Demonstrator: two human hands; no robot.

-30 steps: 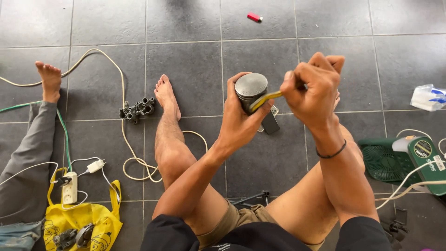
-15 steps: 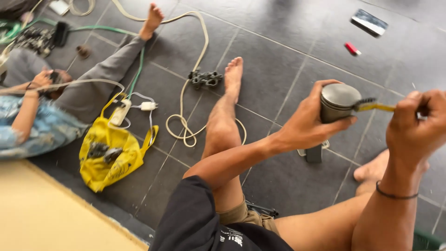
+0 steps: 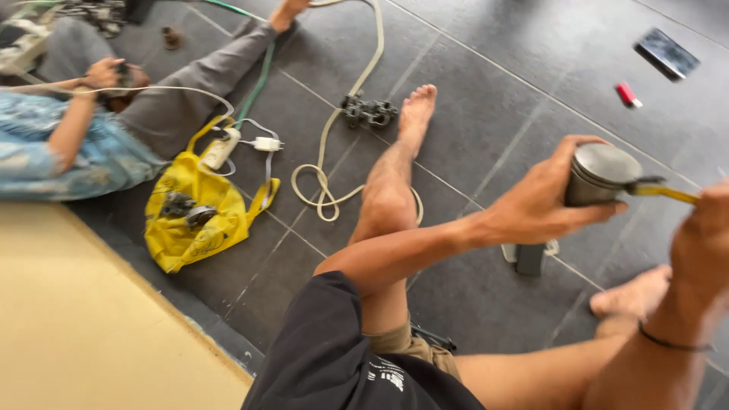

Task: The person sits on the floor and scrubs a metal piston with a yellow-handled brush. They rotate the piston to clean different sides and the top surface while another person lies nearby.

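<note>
Sitting on a dark tiled floor point(image 3: 486, 68), legs stretched out, looking down at both hands.

Left hand point(image 3: 541, 206) wrapped round a grey metal piston point(image 3: 600, 176), held up in the air above the floor. Thumb on the near side, fingers point(image 3: 588, 144) curled over the far side, so clenched firmly on it, flat top tilted toward the camera.

Right hand point(image 3: 702, 239) at the right edge, partly cut off. Gripping a yellow-handled tool point(image 3: 661, 190), tip touching the piston's rim just beside the left thumb. Hard to see the fingers themselves, but closed round the handle for sure. Black band on that wrist.

Under the piston, a small grey block point(image 3: 529, 258) standing on the floor near the bare right foot point(image 3: 630, 296). Left foot point(image 3: 414, 114) stretched out, toes just beside a black metal part point(image 3: 367, 112) with a white cable point(image 3: 334, 182) looped near it.

Further left, a yellow bag point(image 3: 201, 220) with dark bits lying on it, plus a white plug point(image 3: 266, 143) and a power strip point(image 3: 220, 148). Another person point(image 3: 91, 144) lying on the floor there, in grey trousers and a blue shirt, hands busy with something small. Red lighter point(image 3: 627, 94) and a dark phone point(image 3: 667, 53) well apart, top right. Tan mat point(image 3: 83, 326) bottom left.
</note>
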